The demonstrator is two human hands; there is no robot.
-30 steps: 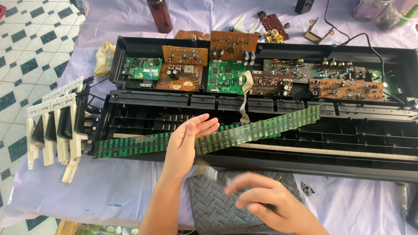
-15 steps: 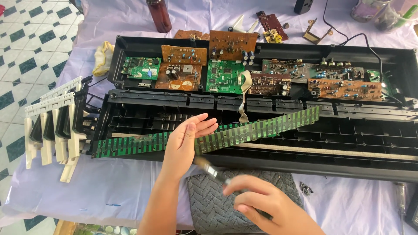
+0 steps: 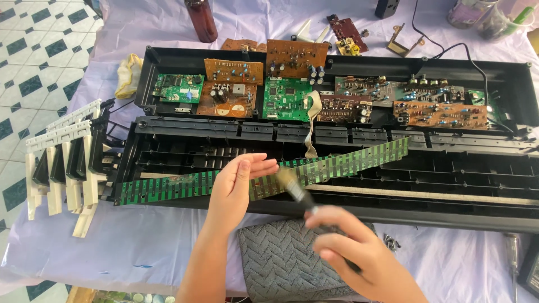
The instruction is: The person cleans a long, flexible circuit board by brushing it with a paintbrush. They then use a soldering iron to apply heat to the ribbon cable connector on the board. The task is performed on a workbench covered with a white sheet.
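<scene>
Head view — long green contact strip [image 3: 337, 165] lies lengthwise over the keyboard chassis [image 3: 449, 185] near its front edge, right end tilted rearward | left hand [image 3: 236, 188] flat on strip, fingers open | right hand [image 3: 348, 247] closed around brush [image 3: 295, 188] — bristles on strip.

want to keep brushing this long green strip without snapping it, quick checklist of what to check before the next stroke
1. Left hand flat on the long green strip board, pinning it: ok.
2. Right hand grips the brush: ok, though blurred by motion.
3. Bristles meet the strip just right of the left hand's fingertips: cannot tell, blur.
4. Strip supported along its length: not ok, it bridges the open black keyboard chassis at a slant.
5. Ribbon cable hangs close above the strip: cannot tell if touching.
6. Grey mat lies under the right wrist: ok.
</scene>
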